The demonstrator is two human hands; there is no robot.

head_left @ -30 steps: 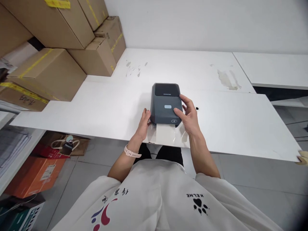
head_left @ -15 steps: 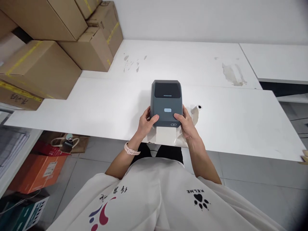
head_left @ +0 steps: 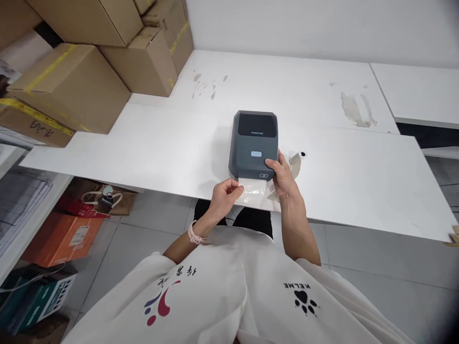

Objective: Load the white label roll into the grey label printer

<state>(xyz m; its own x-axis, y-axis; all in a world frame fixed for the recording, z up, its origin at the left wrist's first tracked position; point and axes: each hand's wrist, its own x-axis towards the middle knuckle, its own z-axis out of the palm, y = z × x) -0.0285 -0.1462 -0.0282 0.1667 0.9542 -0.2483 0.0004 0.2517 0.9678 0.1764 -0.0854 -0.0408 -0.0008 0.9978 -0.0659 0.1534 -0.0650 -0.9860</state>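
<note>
A dark grey label printer [head_left: 256,148] stands near the front edge of the white table, its black window at the far end and a pale button on top. A strip of white label paper [head_left: 253,190] comes out of its front. My left hand [head_left: 226,195] pinches the left edge of this strip between thumb and fingers. My right hand [head_left: 283,174] grips the printer's right side, thumb on the top cover and fingers down the side. Just right of the printer lies a small white roll [head_left: 298,156] with a curling loose end.
Cardboard boxes [head_left: 71,88] are stacked at the table's left end, against the wall. Bare worn patches mark the white table [head_left: 358,177]. On the floor at lower left are an orange box [head_left: 62,236] and a bag. Shelving shows at the right.
My left hand has let go of the printer's left side, moved down to the front and taken hold of the label strip. My right hand stays on the printer. The view has shifted slightly.
</note>
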